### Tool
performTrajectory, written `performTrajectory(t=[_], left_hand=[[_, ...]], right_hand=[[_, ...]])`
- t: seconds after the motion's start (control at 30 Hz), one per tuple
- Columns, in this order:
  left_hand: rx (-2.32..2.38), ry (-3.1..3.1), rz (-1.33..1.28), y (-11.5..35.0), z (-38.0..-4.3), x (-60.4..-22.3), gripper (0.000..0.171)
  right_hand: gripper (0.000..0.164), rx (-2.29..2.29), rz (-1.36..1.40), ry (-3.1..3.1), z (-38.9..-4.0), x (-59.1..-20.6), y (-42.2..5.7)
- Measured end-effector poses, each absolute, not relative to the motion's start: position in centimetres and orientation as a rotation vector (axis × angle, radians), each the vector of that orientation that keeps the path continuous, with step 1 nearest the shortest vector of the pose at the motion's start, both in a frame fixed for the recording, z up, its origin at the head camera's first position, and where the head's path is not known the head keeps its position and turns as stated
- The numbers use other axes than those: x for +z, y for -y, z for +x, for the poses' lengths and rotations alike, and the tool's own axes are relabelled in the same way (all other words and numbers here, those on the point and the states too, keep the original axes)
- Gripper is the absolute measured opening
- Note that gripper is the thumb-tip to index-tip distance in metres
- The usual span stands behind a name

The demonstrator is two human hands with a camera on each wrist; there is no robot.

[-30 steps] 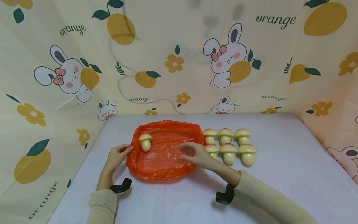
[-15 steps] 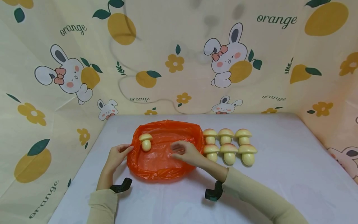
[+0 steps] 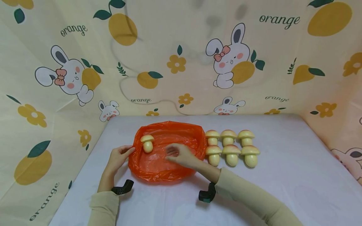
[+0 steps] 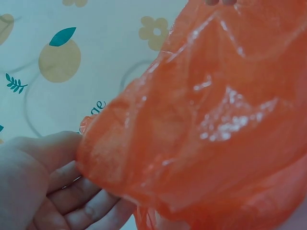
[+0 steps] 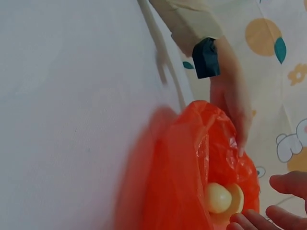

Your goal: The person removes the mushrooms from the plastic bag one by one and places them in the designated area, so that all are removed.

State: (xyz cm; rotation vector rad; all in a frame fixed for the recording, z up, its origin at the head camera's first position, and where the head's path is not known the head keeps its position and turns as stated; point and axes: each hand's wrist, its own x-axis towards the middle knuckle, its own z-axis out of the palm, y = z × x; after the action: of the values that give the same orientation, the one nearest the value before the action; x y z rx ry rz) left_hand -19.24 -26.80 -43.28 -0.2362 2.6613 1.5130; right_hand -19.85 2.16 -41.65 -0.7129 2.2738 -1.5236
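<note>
A thin red-orange plastic bag (image 3: 162, 176), its mouth spread wide, stands in the middle of the table. Inside it, on the left, lies one toy mushroom (image 3: 147, 145), whose stem end shows in the right wrist view as a pale ball (image 5: 218, 198). My left hand (image 3: 116, 159) pinches the bag's left rim; in the left wrist view the thumb (image 4: 57, 143) is on the edge, with fingers partly behind the plastic. Over the bag's right half, my right hand (image 3: 182, 155) hovers with loosely bent fingers and nothing between them. Its fingertips are to the right of the mushroom.
Several more toy mushrooms (image 3: 231, 155) lie in two rows on the white table (image 3: 282, 175), close to the bag's right side. A printed cloth (image 3: 175, 84) walls off the back and sides. Black wrist devices (image 3: 207, 192) hang under both wrists.
The right hand has moved left over the bag, from its right rim toward the middle. The left hand, the bag and the mushrooms have stayed in place.
</note>
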Motion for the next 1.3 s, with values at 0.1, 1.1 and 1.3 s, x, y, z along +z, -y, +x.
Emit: performTrajectory(t=[0.1, 1.1, 1.3], left_hand=[[1.513, -2.661, -0.243, 26.8, -19.3, -43.4, 0.047], [1.513, -2.650, -0.243, 26.8, -19.2, -43.3, 0.047], [1.532, -2.647, -0.234, 26.9, -19.3, -43.3, 0.046]], right_hand=[[0.040, -1.524, -0.689, -2.251, -19.9, -41.8, -1.7], [0.045, -1.654, -0.280, -2.063, -21.1, -42.0, 3.6], [0.042, -1.727, -0.137, -2.052, -21.8, -42.4, 5.1]])
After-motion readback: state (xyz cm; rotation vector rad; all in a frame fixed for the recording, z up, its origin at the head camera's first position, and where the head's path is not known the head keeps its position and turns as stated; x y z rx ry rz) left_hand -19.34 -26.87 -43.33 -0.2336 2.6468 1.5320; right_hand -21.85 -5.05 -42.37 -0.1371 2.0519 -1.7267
